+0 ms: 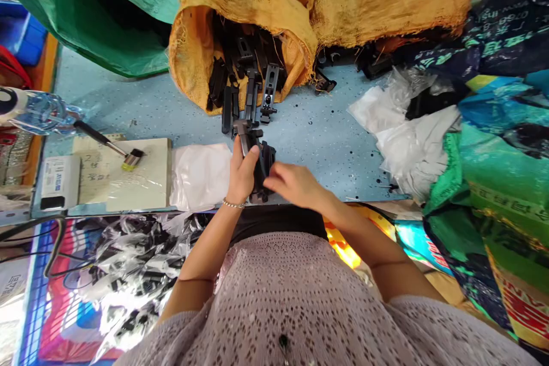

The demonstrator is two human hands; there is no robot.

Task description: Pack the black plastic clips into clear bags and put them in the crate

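My left hand, with a bracelet at its wrist, is wrapped round a black part near the front edge of the blue table. Close on its right, the fingers of my right hand are bent together against the lower right side of the dark parts; what they pinch is too small to name. Another dark piece shows between the hands. Just beyond them, several black parts spill from the mouth of an orange woven sack.
Left on the table are plastic bags, a pad with a hammer, a white box and a bottle. White bags lie right. A crate of bagged parts stands below left.
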